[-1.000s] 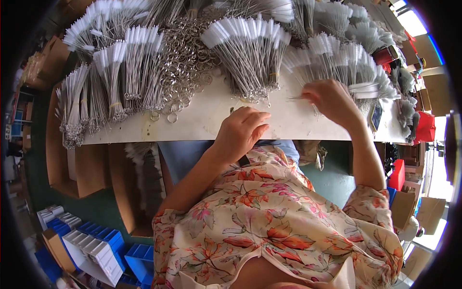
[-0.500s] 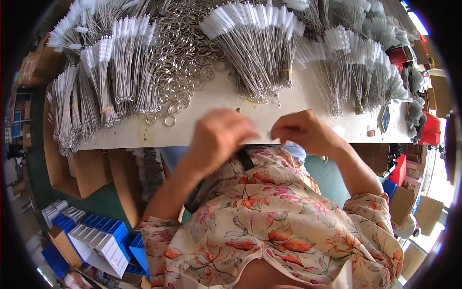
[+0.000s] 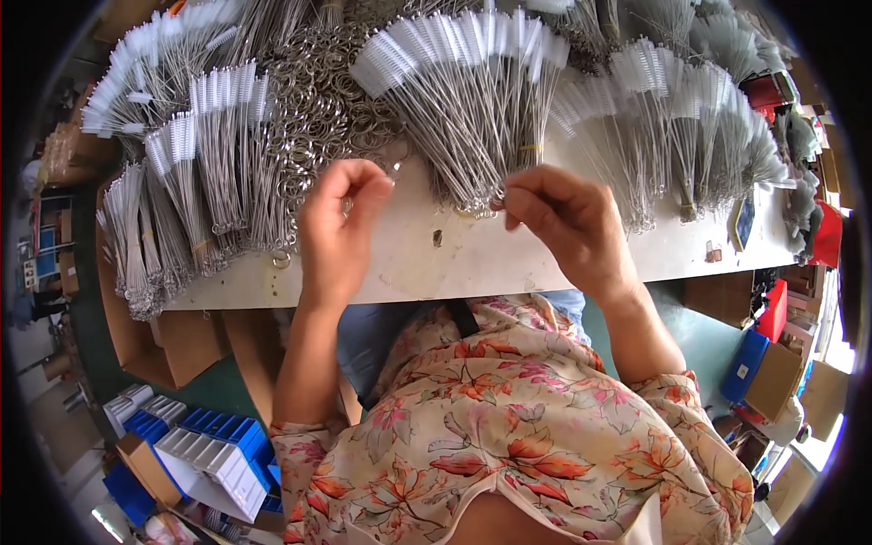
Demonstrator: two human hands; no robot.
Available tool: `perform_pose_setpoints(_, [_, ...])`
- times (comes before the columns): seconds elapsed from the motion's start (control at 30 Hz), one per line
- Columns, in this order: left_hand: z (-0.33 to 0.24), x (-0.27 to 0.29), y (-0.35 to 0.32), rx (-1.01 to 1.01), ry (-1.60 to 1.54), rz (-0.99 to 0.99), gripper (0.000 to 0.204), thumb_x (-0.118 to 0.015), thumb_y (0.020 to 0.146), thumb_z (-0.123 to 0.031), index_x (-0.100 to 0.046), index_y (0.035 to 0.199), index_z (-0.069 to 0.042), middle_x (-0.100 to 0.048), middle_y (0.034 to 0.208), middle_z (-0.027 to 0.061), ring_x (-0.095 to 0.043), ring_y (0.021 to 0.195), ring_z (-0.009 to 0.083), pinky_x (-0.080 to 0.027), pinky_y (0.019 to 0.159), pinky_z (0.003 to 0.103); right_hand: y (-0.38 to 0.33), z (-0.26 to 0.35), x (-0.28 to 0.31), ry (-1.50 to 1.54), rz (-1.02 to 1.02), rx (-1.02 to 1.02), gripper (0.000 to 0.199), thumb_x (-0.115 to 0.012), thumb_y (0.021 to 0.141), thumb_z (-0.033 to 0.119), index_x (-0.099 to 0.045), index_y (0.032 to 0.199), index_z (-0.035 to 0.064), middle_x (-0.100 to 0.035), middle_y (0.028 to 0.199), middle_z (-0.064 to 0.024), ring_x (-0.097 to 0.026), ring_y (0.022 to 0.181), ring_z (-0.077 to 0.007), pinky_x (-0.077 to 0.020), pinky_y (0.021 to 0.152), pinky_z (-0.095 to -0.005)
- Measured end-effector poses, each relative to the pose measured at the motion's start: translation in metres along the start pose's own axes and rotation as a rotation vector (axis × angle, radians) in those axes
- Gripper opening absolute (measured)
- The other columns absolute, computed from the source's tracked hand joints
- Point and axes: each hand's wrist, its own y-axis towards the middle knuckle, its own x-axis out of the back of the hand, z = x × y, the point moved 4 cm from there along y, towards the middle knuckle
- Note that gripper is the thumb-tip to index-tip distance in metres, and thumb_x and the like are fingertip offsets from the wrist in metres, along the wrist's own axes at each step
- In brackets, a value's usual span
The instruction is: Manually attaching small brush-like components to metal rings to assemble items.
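Observation:
My left hand (image 3: 338,232) is raised over the table at the right edge of a pile of metal split rings (image 3: 341,86). Its thumb and forefinger pinch together, with a small shiny ring (image 3: 397,167) at their tips. My right hand (image 3: 577,227) is closed in a pinch at the looped wire ends of a fanned bundle of white-bristled wire tube brushes (image 3: 459,109). A bit of bright metal (image 3: 497,202) shows at its fingertips; whether it is a brush's loop or a separate ring I cannot tell.
More tube brushes (image 3: 222,145) are bunched on the left of the white table (image 3: 409,263), and others (image 3: 672,127) on the right. A small dark-framed piece (image 3: 744,223) lies at the right. Below the table are cardboard boxes (image 3: 173,350) and blue and white bins (image 3: 213,459).
My hands were close together at the table's front edge. They have moved apart and forward, the left one to the ring pile, the right one to the brush loops. The view has shifted slightly.

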Motion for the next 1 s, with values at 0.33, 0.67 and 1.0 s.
perform_pose_setpoints(0.33, [-0.015,-0.027,-0.022,0.17,-1.035,0.126,0.015,-0.052,0.089,-0.014,-0.052,0.099,-0.002,-0.055,0.088,0.0038,-0.052,0.077,0.0101,-0.044,0.068,0.022,0.011,0.037,-0.048,0.072,0.101,0.392,0.006,-0.064,0.078,0.004,-0.063,0.083,-0.0006,-0.059,0.086,-0.011,-0.061,0.08,-0.0203,-0.0485,0.067,-0.0274])
perform_pose_setpoints(0.67, [-0.049,0.011,-0.031,-0.166,-0.292,0.053,0.011,-0.057,0.083,0.002,-0.062,0.093,0.004,-0.063,0.079,0.0064,-0.058,0.066,0.0089,-0.047,0.059,0.021,0.009,0.05,-0.054,0.068,0.312,0.365,0.01,-0.066,0.072,-0.001,-0.063,0.082,0.0006,-0.06,0.084,-0.0097,-0.061,0.075,-0.0248,-0.0492,0.064,-0.0314])
perform_pose_setpoints(1.0, [-0.056,0.016,-0.034,-0.343,-0.279,0.058,0.024,-0.059,0.079,0.008,-0.058,0.103,0.007,-0.061,0.1,0.0149,-0.06,0.09,0.016,-0.051,0.076,0.025,0.006,0.055,-0.06,-0.065,0.167,0.509,0.011,-0.066,0.071,-0.002,-0.064,0.081,0.0015,-0.061,0.084,-0.0081,-0.062,0.071,-0.0227,-0.0503,0.059,-0.0289])
